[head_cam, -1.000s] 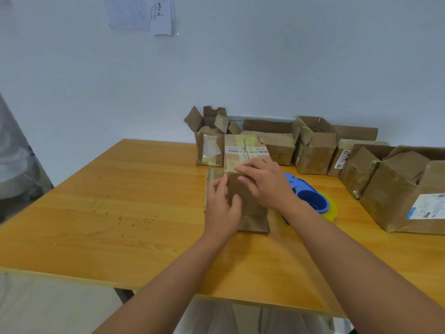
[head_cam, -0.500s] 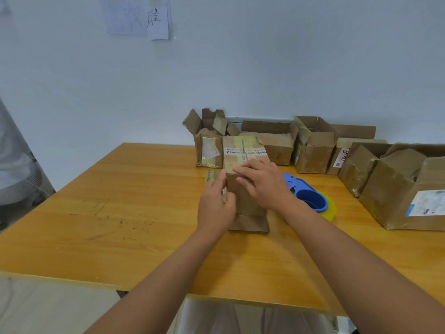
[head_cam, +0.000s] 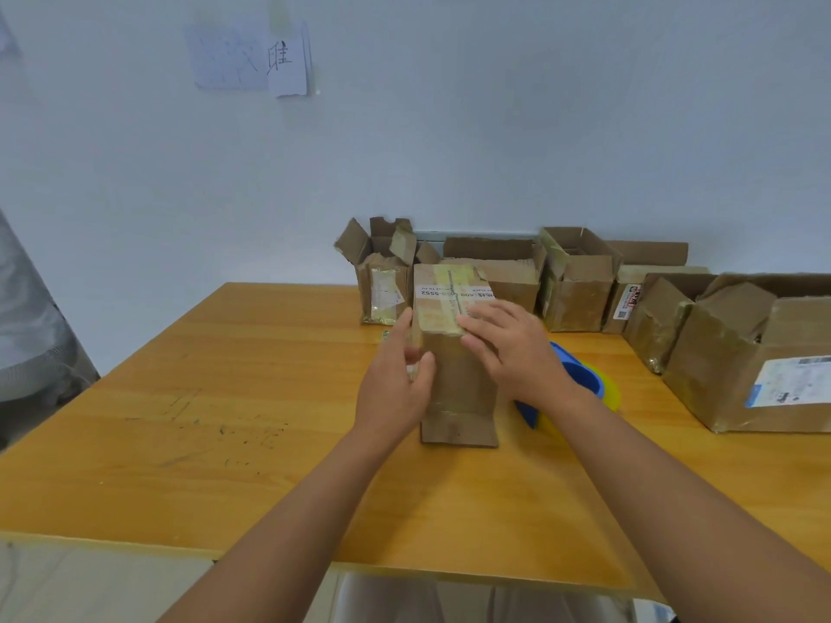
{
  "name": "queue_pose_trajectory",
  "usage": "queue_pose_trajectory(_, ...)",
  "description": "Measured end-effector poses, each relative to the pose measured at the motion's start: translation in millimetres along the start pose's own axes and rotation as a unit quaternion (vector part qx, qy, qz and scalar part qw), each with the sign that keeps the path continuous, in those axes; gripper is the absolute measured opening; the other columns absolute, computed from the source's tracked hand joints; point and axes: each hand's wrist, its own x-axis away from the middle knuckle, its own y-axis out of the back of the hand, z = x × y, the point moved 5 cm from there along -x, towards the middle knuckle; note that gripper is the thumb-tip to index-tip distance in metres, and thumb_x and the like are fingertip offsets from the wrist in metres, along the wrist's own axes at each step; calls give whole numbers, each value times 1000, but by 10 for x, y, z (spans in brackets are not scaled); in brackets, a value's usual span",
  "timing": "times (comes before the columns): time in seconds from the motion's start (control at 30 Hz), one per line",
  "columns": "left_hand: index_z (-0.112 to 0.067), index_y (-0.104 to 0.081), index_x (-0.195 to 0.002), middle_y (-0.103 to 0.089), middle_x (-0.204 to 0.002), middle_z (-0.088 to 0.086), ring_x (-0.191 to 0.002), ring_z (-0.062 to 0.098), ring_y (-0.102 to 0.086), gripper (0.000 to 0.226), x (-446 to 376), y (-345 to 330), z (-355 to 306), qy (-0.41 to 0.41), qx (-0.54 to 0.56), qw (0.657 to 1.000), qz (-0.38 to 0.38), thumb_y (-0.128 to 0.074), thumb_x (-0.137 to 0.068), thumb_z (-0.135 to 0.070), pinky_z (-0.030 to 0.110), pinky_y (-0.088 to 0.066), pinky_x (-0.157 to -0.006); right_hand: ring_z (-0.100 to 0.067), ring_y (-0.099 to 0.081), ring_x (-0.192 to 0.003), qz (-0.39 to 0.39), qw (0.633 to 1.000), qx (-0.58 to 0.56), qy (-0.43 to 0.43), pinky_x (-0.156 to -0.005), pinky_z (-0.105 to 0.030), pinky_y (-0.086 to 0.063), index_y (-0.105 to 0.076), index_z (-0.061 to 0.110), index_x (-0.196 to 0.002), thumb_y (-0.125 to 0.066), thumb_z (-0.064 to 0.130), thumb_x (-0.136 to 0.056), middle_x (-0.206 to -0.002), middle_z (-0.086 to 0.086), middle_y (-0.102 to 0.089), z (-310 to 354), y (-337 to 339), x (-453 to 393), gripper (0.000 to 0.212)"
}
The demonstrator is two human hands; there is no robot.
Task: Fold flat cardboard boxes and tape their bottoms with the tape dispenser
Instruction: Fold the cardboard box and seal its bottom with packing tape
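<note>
Box in hand (head_cam: 454, 348) stands upright mid-desk, taped bottom face up, one flap splayed on the desk (head_cam: 225, 397) at its near edge. Change vs 1 s ago: left hand (head_cam: 395, 388) was lower on the left wall with fingers pressed flat; it's now slid up beside the top-left edge, fingers straight and a bit motion-blurred, touching or just off the cardboard, can't tell which, gripping nothing. Right hand (head_cam: 512, 348) was flat across the top seam; it has drifted toward the near-right corner, fingers extended, resting on the top edge and right wall, holding nothing. Box itself hasn't shifted. Head camera has moved in, so everything looks bigger; no real move there. My read: tape on this bottom is already on and being smoothed down, so this box is nearly done. Tape dispenser (head_cam: 571, 375), blue with a yellow roll, lies on the desk just right of the box, partly behind the right wrist, untouched. Finished boxes (head_cam: 580, 281) line the far edge and right side. Paper notes (head_cam: 252, 56) are on the wall.
</note>
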Motion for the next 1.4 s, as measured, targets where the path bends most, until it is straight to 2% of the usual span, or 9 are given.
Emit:
queue_pose_trajectory(0.2,-19,-73,-108,-46,-99,-1,-95,19,-47,20,-191,31,-141,-88,-126,986,-71,-67,-93,-31,27,-41,-75,-16,-41,-140,24,998,-51,-25,-114,-38,-36,-57,21,-140,-49,34,-104,-147,2,-53,38,-97,16,40)
queue_pose_trajectory(0.43,-9,-71,-105,-63,-117,8,-107,27,-57,17,-277,3,-302,-204,-177,963,0,-68,-91,-19,37,-39,-88,-15,-39,-143,18,999,-40,-26,-114,-37,-38,-55,15,-142,-50,31,-104,-150,-2,-49,-55,-13,79,42)
queue_pose_trajectory(0.57,-8,-74,-101,-67,-100,6,-92,28,-61,15,-278,14,-424,-251,-185,949,38,-65,-94,-18,47,-48,-75,-15,-39,-143,20,999,-43,-1,-115,-37,-38,-53,14,-143,-50,35,-103,-150,-3,-49,39,-52,68,45)
queue_pose_trajectory(0.7,-1,-71,-98,-65,-97,11,-87,30,-59,12,-304,207,-334,-253,-174,950,57,-63,-94,-10,47,-49,-69,-12,-16,-151,70,995,-71,-4,-117,-31,-23,-40,24,-151,-50,41,-102,-161,7,-30,-73,-53,82,53)
queue_pose_trajectory(0.9,-21,-54,-130,-53,-131,-4,-118,14,-47,67,-333,173,-227,-144,-229,957,107,-34,-90,-71,36,-42,-97,-23,-52,-129,-40,995,-71,54,-101,-37,-49,-58,12,-138,-57,30,-99,-142,-6,-55,223,-48,61,43)
queue_pose_trajectory(1.03,-26,-54,-134,-50,-138,-8,-129,14,-42,77,-334,177,-164,-117,-232,961,92,-28,-86,-80,41,-37,-105,-11,-51,-130,18,985,-173,13,-103,-32,-49,-48,16,-146,-52,25,-101,-145,1,-53,78,-27,-10,46)
queue_pose_trajectory(1.17,-31,-54,-120,-49,-132,-7,-125,18,-40,75,-321,23,-245,-102,-317,939,85,-29,-78,-87,41,-32,-99,-4,-49,-124,-18,980,-190,-45,-104,-35,-49,-49,18,-144,-46,11,-102,-141,2,-54,-104,5,-115,43)
queue_pose_trajectory(1.33,-29,-54,-118,-52,-129,-4,-118,19,-48,46,-334,-15,-408,-131,-336,928,100,-46,-88,-62,43,-37,-96,-19,-18,-150,41,975,-165,-141,-114,-32,-26,-36,33,-151,-48,21,-104,-164,2,-17,-352,-109,-181,50)
queue_pose_trajectory(1.4,-33,-51,-128,-51,-132,-5,-112,15,-50,44,-355,156,-391,-150,-308,927,151,-49,-89,-55,38,-44,-92,-25,-9,-152,79,970,-181,-142,-112,-38,-32,-26,48,-150,-57,22,-98,-165,10,2,-392,-98,-184,66)
